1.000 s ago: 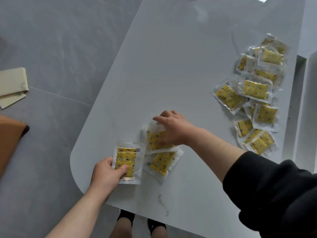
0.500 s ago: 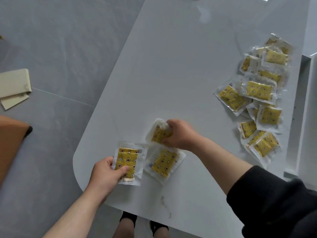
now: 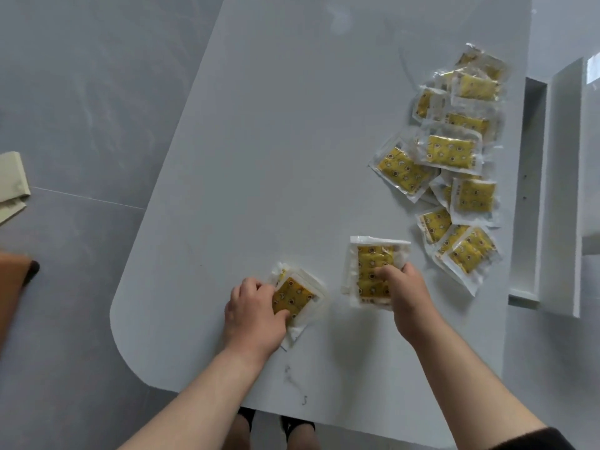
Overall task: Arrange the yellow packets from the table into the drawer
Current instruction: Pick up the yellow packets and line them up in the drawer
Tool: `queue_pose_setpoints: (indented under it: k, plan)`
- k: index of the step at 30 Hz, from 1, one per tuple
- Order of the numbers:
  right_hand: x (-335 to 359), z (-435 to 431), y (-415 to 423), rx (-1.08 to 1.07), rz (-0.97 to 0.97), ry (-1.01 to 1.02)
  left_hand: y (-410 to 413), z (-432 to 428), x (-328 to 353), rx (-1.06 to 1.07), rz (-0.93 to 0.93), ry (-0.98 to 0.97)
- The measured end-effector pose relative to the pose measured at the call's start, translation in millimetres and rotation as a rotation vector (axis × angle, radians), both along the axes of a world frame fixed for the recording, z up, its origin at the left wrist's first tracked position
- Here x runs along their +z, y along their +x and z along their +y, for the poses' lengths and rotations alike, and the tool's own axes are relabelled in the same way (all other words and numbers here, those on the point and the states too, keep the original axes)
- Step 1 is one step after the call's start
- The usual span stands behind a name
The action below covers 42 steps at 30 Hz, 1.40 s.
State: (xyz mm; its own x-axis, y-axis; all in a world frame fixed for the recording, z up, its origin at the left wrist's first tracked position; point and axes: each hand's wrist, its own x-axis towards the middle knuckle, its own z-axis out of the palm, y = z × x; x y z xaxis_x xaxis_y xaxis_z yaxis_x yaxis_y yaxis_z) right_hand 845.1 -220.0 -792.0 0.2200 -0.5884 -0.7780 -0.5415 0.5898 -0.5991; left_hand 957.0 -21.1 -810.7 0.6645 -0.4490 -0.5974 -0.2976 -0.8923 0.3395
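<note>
Head view: at the front edge of the table (image 3: 292, 125), the left hand (image 3: 253, 316) grips a small packet stack (image 3: 292, 298) and the right hand (image 3: 406, 303) pinches a second packet (image 3: 373, 271), likely gathering handfuls. The loose heap (image 3: 454, 151) lies along the right edge, beside the drawer (image 3: 527, 190).

A smooth, pale grey table (image 3: 276, 157) with a rounded corner at the lower left fills the middle of the frame. At the upper right, close to its right edge, lies a loose heap of yellow packets (image 3: 454, 151). These are flat patterned sachets in clear plastic wrappers, overlapping at many angles. Low in the centre sits a small tilted stack (image 3: 293, 295) of the same sachets, its white wrapper edges fanned out. Just right of it, apart from the heap, is a squared packet (image 3: 373, 264); whether it rests flat cannot be told. A few small dark marks (image 3: 303, 399) dot the tabletop near its bottom edge.
</note>
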Motion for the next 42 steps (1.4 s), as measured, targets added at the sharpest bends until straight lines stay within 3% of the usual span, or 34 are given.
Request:
queue_pose_setpoints:
  k: [3,9,15,20,25,31,42]
  plan:
    - [4,0,-4,0.046,-0.001,-0.007,-4,-5,2,0.005,-0.02,0.023]
    - [10,2,-1,0.078,-0.06,-0.015,-3,-13,-1,0.275,0.113,-0.02]
    - [13,4,-5,0.145,-0.06,-0.036,5,-21,-6,0.305,0.233,0.099]
    - [20,1,-15,0.142,-0.067,-0.04,3,-21,9,0.364,0.317,-0.052]
    - [53,-6,-17,0.028,-0.157,0.004,20,-20,52,0.544,0.539,-0.311]
    - [127,-12,-9,-0.034,-0.268,0.033,39,-40,130,0.663,0.598,-0.509]
    - [290,-6,-40,-0.064,-0.384,-0.155,22,-27,283,0.581,0.665,-0.606]
